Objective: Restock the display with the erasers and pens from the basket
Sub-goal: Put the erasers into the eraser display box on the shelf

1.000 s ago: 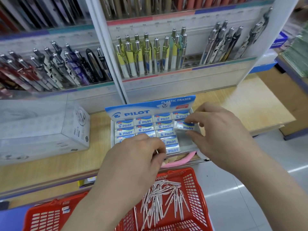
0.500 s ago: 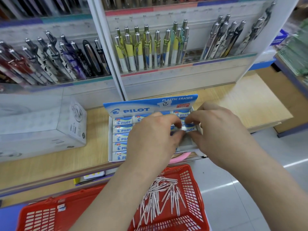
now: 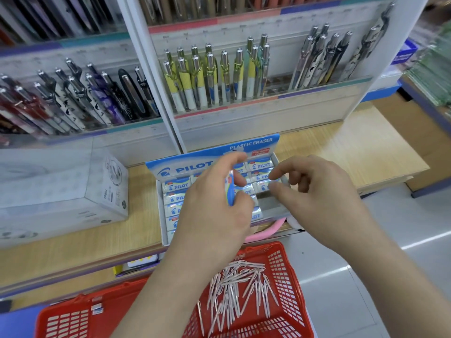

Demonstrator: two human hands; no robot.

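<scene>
Left hand [image 3: 214,211] pinches one eraser [image 3: 230,191], edge-on, forefinger at its top end and thumb at its bottom end, over the middle of the eraser box [image 3: 170,170] on the wooden shelf [image 3: 341,152]. Right hand [image 3: 317,198] holds nothing, thumb and forefinger curled but parted, just above the box's bare right slot, not touching the held eraser. Pens [image 3: 234,289] lie loose in the red basket [image 3: 288,276] below.

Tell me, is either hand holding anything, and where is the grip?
The left hand pinches one eraser by its two ends, thumb below, fingers above. The right hand holds nothing.
</scene>
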